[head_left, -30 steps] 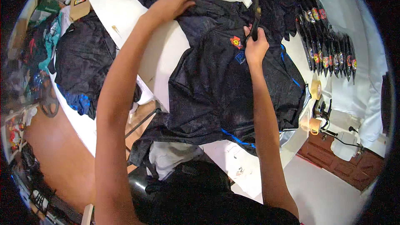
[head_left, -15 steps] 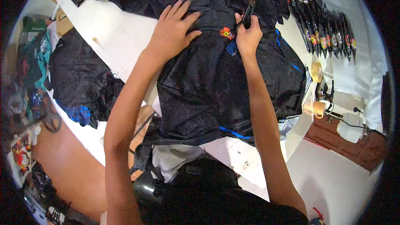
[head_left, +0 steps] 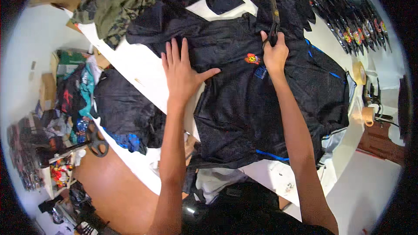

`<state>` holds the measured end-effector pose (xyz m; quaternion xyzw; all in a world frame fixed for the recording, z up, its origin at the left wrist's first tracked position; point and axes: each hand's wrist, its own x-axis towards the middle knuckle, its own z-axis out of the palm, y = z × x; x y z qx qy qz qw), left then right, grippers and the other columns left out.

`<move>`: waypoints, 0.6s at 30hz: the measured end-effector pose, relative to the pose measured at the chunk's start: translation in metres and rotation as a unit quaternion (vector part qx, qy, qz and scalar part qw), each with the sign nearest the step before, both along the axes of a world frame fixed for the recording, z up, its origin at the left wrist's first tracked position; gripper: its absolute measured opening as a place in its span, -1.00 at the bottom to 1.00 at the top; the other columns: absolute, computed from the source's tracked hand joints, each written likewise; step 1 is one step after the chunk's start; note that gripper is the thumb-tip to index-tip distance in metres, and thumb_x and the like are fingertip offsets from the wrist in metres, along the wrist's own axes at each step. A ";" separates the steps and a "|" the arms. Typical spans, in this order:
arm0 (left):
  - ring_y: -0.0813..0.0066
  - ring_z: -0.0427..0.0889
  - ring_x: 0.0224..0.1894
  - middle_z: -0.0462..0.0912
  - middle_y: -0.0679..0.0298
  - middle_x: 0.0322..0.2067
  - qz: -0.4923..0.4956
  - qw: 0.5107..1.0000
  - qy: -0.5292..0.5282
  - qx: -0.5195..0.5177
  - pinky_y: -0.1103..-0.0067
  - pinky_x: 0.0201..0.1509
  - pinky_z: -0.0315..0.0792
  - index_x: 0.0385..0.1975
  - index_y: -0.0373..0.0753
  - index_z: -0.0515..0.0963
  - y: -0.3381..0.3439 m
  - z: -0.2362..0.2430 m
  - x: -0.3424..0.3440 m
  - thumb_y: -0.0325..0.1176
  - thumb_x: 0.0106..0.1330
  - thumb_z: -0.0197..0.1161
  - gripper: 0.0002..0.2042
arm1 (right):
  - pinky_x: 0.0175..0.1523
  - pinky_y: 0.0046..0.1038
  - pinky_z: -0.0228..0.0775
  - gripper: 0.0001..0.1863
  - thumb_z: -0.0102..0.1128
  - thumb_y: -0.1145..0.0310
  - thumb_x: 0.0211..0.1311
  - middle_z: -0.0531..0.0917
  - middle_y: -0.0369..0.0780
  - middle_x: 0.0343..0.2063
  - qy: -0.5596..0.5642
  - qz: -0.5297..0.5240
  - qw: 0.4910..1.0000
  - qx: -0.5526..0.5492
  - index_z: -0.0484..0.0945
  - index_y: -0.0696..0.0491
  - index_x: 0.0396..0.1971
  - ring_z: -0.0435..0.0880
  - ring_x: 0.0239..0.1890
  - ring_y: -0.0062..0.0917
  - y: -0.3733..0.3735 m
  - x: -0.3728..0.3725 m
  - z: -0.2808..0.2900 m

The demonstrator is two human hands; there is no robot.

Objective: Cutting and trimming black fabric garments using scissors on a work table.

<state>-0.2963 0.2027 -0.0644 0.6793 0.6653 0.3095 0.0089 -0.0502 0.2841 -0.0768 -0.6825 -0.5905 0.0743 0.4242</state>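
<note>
A black garment [head_left: 239,109] with blue trim lies spread over the white table. On its chest are a small red-and-yellow emblem [head_left: 251,58] and a blue print [head_left: 261,72]. My left hand [head_left: 180,74] is open, fingers spread, at the garment's left edge. Its thumb points right over the cloth. My right hand [head_left: 276,55] grips the dark handles of a pair of scissors [head_left: 274,11], just right of the emblem. The long blades point away from me and look closed together. Part of the handles is hidden in my fingers.
Camouflage cloth [head_left: 117,11] and more black fabric lie at the far side. Another black garment [head_left: 126,104] rests on the left. Several dark pieces with round emblems [head_left: 355,35] line the far right. Rolls of tape [head_left: 359,73] stand at the right edge.
The whole view has shifted, so things sit farther right and lower. My left hand has turned more upright and lies nearer the garment's left edge. My right hand still holds the scissors.
</note>
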 end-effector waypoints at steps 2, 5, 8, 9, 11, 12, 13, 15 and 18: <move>0.01 0.22 0.20 0.28 -0.12 0.12 0.006 0.999 -0.018 0.043 0.24 0.24 0.08 0.09 -0.31 0.32 -0.001 0.000 -0.006 0.00 -0.11 0.41 -0.23 | -0.38 -0.17 0.31 -0.59 0.23 0.08 0.07 0.57 0.00 -0.58 -0.006 0.001 1.000 0.004 0.38 0.15 -0.39 0.55 -0.46 -0.02 0.001 0.000 0.000; 0.24 0.53 -0.13 0.52 0.02 -0.14 0.025 0.968 -0.204 0.146 0.46 -0.06 0.39 -0.14 -0.33 0.50 -0.011 -0.001 -0.013 -0.37 0.08 0.32 -0.66 | -0.42 -0.27 0.31 -0.62 0.24 0.14 0.08 0.55 -0.03 -0.64 0.002 0.001 1.000 0.021 0.41 0.18 -0.44 0.57 -0.53 -0.12 0.001 0.000 0.000; 0.67 0.52 -0.57 0.59 0.24 -0.58 0.092 0.932 -0.342 0.080 0.73 -0.47 0.38 -0.43 -0.39 0.55 -0.019 -0.004 -0.006 -0.52 0.15 0.21 -0.93 | -0.37 -0.18 0.31 -0.59 0.21 0.06 0.08 0.58 -0.03 -0.56 0.008 0.012 1.000 0.015 0.40 0.15 -0.41 0.55 -0.45 -0.04 0.001 0.001 0.001; 0.67 0.52 -0.57 0.59 0.24 -0.58 0.092 0.932 -0.333 0.108 0.73 -0.47 0.38 -0.43 -0.39 0.55 -0.022 -0.004 -0.004 -0.52 0.15 0.21 -0.93 | -0.37 -0.18 0.32 -0.59 0.21 0.06 0.08 0.58 -0.03 -0.56 0.010 0.008 1.000 0.012 0.40 0.15 -0.41 0.55 -0.45 -0.04 0.000 0.002 0.001; 0.65 0.52 -0.57 0.59 0.24 -0.61 0.083 0.937 -0.329 0.086 0.71 -0.47 0.39 -0.47 -0.40 0.53 -0.027 -0.003 0.003 -0.51 0.14 0.23 -0.92 | -0.35 -0.19 0.33 -0.59 0.21 0.06 0.08 0.59 -0.03 -0.55 0.004 0.004 1.000 0.009 0.40 0.14 -0.41 0.56 -0.44 -0.05 0.000 0.002 0.001; 0.55 0.55 -0.61 0.59 0.19 -0.62 0.082 0.940 -0.321 0.075 0.67 -0.49 0.41 -0.44 -0.37 0.52 -0.027 -0.002 0.006 -0.44 0.17 0.22 -0.89 | -0.34 -0.19 0.34 -0.60 0.22 0.07 0.08 0.59 -0.03 -0.54 -0.008 -0.002 1.000 0.020 0.41 0.14 -0.40 0.57 -0.43 -0.05 0.000 0.002 0.001; 0.55 0.55 -0.61 0.59 0.19 -0.62 0.085 0.944 -0.311 0.073 0.67 -0.49 0.41 -0.44 -0.37 0.52 -0.028 0.000 0.010 -0.44 0.17 0.22 -0.89 | -0.34 -0.19 0.34 -0.60 0.22 0.07 0.08 0.59 -0.03 -0.54 0.004 0.001 1.000 0.006 0.41 0.14 -0.40 0.57 -0.43 -0.05 0.000 0.003 0.001; 0.37 0.56 -0.58 0.57 0.16 -0.62 0.056 0.949 -0.311 -0.017 0.56 -0.46 0.41 -0.34 -0.32 0.49 -0.033 0.003 0.019 -0.35 0.18 0.22 -0.82 | -0.34 -0.21 0.35 -0.60 0.22 0.07 0.07 0.59 -0.04 -0.54 -0.009 0.005 0.998 0.054 0.41 0.13 -0.38 0.57 -0.43 -0.06 -0.001 0.002 0.001; 0.24 0.44 -0.49 0.49 0.24 -0.61 -0.020 0.992 -0.126 -0.010 0.43 -0.37 0.27 -0.23 -0.27 0.45 -0.038 0.004 0.029 -0.30 0.08 0.29 -0.70 | -0.40 -0.21 0.34 -0.60 0.23 0.06 0.06 0.59 -0.06 -0.57 0.013 0.015 0.999 0.031 0.43 0.13 -0.39 0.57 -0.48 -0.07 0.000 0.003 0.000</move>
